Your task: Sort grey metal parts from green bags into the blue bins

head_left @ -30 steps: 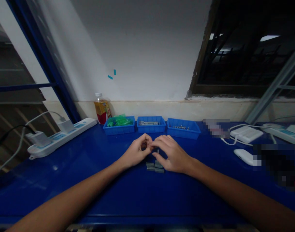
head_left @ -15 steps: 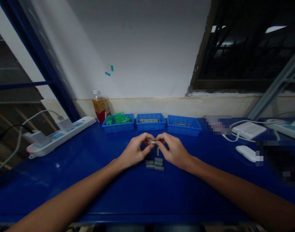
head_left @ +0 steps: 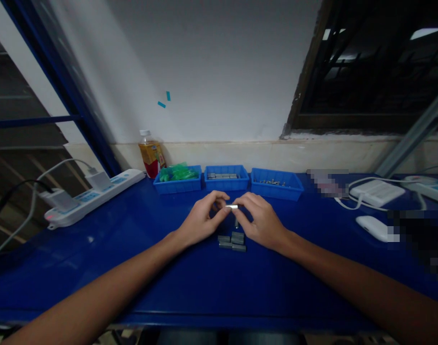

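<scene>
My left hand [head_left: 207,215] pinches the left end of a small shiny metal rod [head_left: 232,207] between thumb and fingers. At the rod's other end are the curled fingers of my right hand [head_left: 259,218], also closed on it. The rod lies level, slightly above the table. Another metal piece [head_left: 236,224] is partly hidden beside my right thumb. Closer to me, several short grey metal pieces [head_left: 238,238] lie grouped on the blue table [head_left: 204,282].
Along the wall stand three blue bins: one with green plastic [head_left: 177,187], one with metal rods [head_left: 226,184], one with small metal parts [head_left: 276,189]. A drink bottle [head_left: 151,155] and power strip [head_left: 96,199] are left; a white case [head_left: 371,228] and cables are right.
More of the rod's length now shows between my hands, and it catches bright light. My fingertips have drawn slightly apart. The whole view has shifted a little.
</scene>
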Available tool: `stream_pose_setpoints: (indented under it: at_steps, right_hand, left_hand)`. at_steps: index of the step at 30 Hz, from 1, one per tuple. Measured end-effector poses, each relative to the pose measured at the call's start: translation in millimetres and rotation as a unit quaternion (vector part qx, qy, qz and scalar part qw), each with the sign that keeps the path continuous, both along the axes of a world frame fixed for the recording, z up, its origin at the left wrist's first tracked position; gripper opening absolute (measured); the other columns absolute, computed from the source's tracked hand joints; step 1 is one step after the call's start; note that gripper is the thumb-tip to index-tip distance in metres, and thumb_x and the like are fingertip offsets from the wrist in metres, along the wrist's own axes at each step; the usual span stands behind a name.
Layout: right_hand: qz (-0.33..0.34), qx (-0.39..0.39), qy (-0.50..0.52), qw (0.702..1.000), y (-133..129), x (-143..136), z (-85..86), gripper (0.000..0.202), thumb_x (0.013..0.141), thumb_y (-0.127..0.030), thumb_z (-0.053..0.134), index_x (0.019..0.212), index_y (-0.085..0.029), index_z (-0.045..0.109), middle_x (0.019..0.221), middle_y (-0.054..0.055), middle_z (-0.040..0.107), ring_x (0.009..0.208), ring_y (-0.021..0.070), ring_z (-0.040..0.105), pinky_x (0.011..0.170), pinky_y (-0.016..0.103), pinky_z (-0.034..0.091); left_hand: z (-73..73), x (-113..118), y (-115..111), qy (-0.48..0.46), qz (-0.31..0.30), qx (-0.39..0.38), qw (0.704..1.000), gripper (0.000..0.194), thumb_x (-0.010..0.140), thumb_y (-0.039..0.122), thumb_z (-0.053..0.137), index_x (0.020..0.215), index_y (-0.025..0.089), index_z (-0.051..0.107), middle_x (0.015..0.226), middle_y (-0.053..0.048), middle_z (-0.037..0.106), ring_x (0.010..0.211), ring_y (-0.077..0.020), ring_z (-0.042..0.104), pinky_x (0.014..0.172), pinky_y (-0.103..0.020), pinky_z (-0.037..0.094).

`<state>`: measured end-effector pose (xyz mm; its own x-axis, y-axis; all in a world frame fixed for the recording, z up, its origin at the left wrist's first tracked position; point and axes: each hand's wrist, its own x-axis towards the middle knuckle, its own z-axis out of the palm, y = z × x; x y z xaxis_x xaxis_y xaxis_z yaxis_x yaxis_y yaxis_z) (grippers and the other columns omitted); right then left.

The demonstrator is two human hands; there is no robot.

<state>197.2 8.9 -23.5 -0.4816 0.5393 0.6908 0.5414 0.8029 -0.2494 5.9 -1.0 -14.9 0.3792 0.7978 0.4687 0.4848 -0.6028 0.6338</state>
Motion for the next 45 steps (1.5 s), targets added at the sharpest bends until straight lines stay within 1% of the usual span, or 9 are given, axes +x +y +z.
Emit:
stream_pose_setpoints:
  at_steps: [2,6,12,16,21,28,34,40,45]
  right_hand:
    - [-0.002,-0.006,0.01,1.0,0,0,-0.1,0.011,0.09,-0.024,0.048,0.091,-0.017,0.057,0.085,0.006,0.062,0.081,0.0186,0.056,0.073,0.033,0.042]
    - [0.005,-0.014,0.013,1.0,-1,-1,-0.1,0.015,0.092,-0.025,0.045,0.086,-0.017,0.057,0.08,0.005,0.06,0.077,0.018,0.055,0.072,0.033,0.042]
    - [0.009,0.012,0.011,1.0,-3,0,1.1,0.018,0.087,-0.027,0.054,0.103,-0.017,0.054,0.09,0.007,0.06,0.084,0.0202,0.057,0.074,0.034,0.045]
    - [0.007,0.032,-0.001,0.999,-2,0,0.7,0.01,0.089,-0.025,0.051,0.093,-0.018,0.056,0.088,0.007,0.062,0.084,0.0193,0.057,0.074,0.033,0.044]
    - [-0.011,0.009,0.012,1.0,-1,0,1.1,0.012,0.09,-0.025,0.049,0.086,-0.017,0.057,0.083,0.006,0.061,0.081,0.0187,0.057,0.073,0.033,0.042]
    - [-0.009,0.011,0.009,1.0,-2,-1,2.9,0.016,0.088,-0.028,0.053,0.098,-0.016,0.056,0.085,0.006,0.06,0.081,0.0193,0.056,0.073,0.033,0.043]
    - [-0.002,0.031,0.001,1.0,0,1,2.7,0.011,0.089,-0.026,0.051,0.09,-0.017,0.057,0.086,0.006,0.061,0.082,0.0188,0.056,0.075,0.033,0.042]
    - [-0.003,0.01,0.009,1.0,2,1,0.6,0.019,0.091,-0.024,0.046,0.079,-0.016,0.057,0.079,0.006,0.058,0.077,0.0173,0.054,0.071,0.032,0.042]
    - [-0.003,0.037,0.015,0.999,-5,5,20.1,0.016,0.09,-0.024,0.049,0.081,-0.016,0.059,0.082,0.006,0.06,0.081,0.0176,0.055,0.075,0.034,0.044]
  left_hand:
    - [-1.1,-1,0,0.015,-0.004,0.048,0.999,0.028,0.086,0.032,0.056,0.108,0.016,0.05,0.093,-0.004,0.061,0.084,-0.0163,0.057,0.076,-0.028,0.045]
    - [0.3,-1,-1,0.05,-0.005,0.096,0.994,0.013,0.088,0.028,0.053,0.095,0.017,0.055,0.089,-0.004,0.061,0.083,-0.0164,0.055,0.075,-0.029,0.044]
    - [4.7,1,-3,0.062,0.015,0.084,0.994,0.019,0.093,0.029,0.044,0.09,0.016,0.058,0.084,-0.003,0.062,0.079,-0.0155,0.055,0.073,-0.029,0.042]
    - [3.5,0,-2,0.073,0.008,0.065,0.995,0.025,0.095,0.031,0.041,0.085,0.016,0.058,0.08,-0.003,0.062,0.076,-0.0154,0.055,0.073,-0.029,0.042]
    - [0.8,-1,-1,0.051,0.001,0.075,0.996,0.022,0.089,0.032,0.052,0.105,0.017,0.054,0.091,-0.004,0.062,0.082,-0.0161,0.056,0.074,-0.028,0.045]
    - [3.1,0,0,0.061,0.017,0.081,0.995,0.019,0.093,0.03,0.046,0.095,0.016,0.058,0.087,-0.004,0.063,0.08,-0.0158,0.055,0.074,-0.028,0.043]
    - [7.5,1,-3,0.082,0.003,0.048,0.996,0.028,0.095,0.032,0.039,0.084,0.016,0.059,0.079,-0.003,0.063,0.075,-0.0156,0.056,0.071,-0.028,0.042]
    - [3.7,2,-3,0.052,-0.015,0.056,0.997,0.027,0.09,0.032,0.05,0.112,0.016,0.05,0.087,-0.003,0.062,0.078,-0.0147,0.058,0.072,-0.027,0.045]
    - [4.3,1,-4,0.062,-0.005,0.083,0.995,0.015,0.091,0.03,0.048,0.095,0.017,0.055,0.083,-0.003,0.061,0.076,-0.0145,0.057,0.071,-0.027,0.045]
